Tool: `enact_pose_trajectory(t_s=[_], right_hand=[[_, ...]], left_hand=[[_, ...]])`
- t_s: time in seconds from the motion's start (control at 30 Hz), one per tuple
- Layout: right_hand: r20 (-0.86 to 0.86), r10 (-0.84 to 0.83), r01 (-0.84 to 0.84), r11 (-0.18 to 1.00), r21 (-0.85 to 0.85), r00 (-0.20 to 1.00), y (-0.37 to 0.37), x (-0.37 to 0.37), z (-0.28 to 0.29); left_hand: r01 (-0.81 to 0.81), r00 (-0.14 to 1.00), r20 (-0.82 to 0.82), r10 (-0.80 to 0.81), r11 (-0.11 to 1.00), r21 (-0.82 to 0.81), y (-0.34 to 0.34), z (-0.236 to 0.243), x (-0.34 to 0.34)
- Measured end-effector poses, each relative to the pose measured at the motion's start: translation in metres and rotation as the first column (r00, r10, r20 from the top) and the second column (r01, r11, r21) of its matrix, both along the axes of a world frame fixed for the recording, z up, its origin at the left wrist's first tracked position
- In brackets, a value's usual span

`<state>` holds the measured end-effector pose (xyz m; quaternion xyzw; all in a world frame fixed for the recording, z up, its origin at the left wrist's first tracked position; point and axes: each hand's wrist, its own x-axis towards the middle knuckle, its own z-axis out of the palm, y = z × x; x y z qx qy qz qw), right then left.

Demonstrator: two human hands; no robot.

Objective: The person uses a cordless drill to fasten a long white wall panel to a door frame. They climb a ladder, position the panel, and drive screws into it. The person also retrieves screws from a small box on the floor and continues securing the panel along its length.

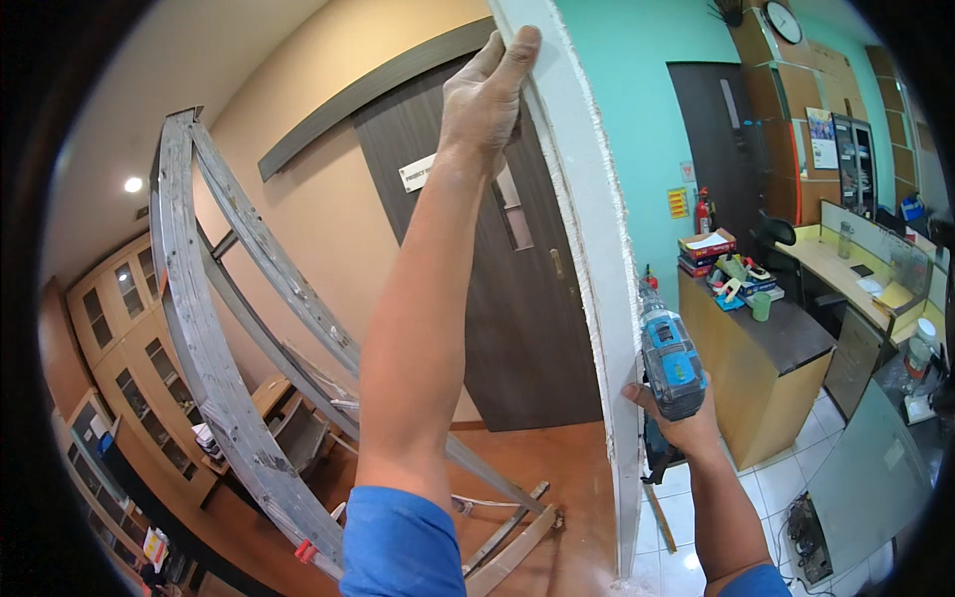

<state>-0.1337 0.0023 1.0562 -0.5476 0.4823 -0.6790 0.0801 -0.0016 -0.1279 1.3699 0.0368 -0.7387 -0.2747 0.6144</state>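
Observation:
My left hand is raised high, dusty with white powder, its fingers closed round the edge of a tall white panel with a rough, chipped edge. My right hand grips a blue and black cordless drill lower down, close beside the panel, with the drill's nose pointed up along the rough edge; whether its tip touches the panel I cannot tell.
An aluminium stepladder stands at my left, near wooden cabinets. A dark door is behind the panel. On the right are a cluttered counter, office desks and a glass sheet low down.

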Motion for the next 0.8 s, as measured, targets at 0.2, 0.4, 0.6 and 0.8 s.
enact_pose_trajectory(t_s=[0.2, 0.4, 0.6, 0.8], right_hand=[[-0.040, -0.144, 0.145, 0.989, 0.022, 0.989, 0.003, 0.009, -0.001], [0.003, -0.155, 0.151, 0.967, 0.205, 0.988, 0.005, 0.010, 0.000], [-0.090, -0.213, 0.220, 0.972, 0.079, 0.973, -0.001, 0.008, -0.004], [-0.052, -0.281, 0.285, 0.950, 0.127, 0.958, 0.004, 0.019, -0.002]], left_hand=[[0.265, 0.964, 0.005, -0.266, 0.960, -0.085, -0.020, -0.017, 0.000], [0.305, 0.952, 0.021, -0.305, 0.952, -0.022, -0.023, -0.033, 0.003], [0.072, 0.997, -0.020, -0.078, 0.968, -0.239, -0.022, -0.026, 0.002], [-0.047, 0.994, 0.084, 0.068, 0.972, -0.231, -0.015, -0.026, 0.016]])
